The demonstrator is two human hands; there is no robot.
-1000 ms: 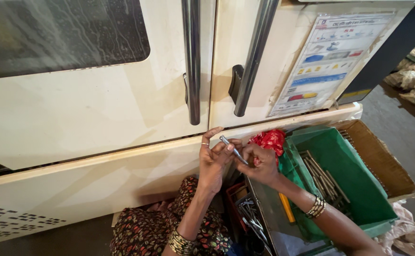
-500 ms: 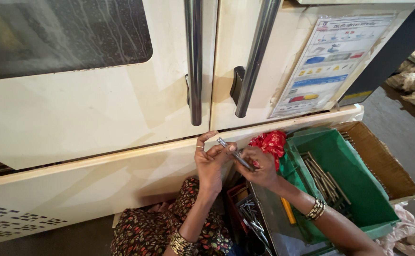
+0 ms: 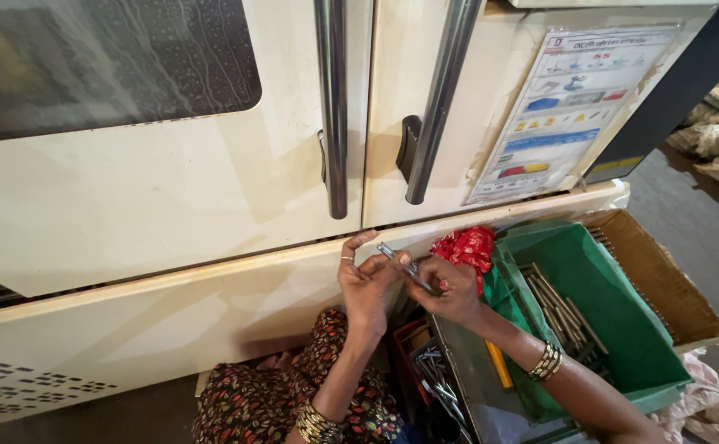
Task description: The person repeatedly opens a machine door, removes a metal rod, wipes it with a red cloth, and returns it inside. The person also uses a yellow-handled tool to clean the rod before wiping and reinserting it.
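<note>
My left hand (image 3: 365, 284) and my right hand (image 3: 451, 289) meet in front of a cream machine cabinet (image 3: 170, 214). Between them they hold a thin metal rod (image 3: 400, 265), tilted up to the left. My right hand grips its lower end and my left hand's fingers touch its upper tip. A red cloth (image 3: 464, 247) lies just behind my right hand.
A green plastic crate (image 3: 622, 329) with several metal rods stands at the right, beside a brown cardboard tray (image 3: 663, 279). A red bin (image 3: 413, 349) with metal parts sits below my hands. A yellow tool (image 3: 499, 366) lies on a grey tray. Two dark vertical door handles (image 3: 332, 107) rise above.
The hands stay together on the rod. My left fingers have shifted slightly along its upper end. The view has barely moved.
</note>
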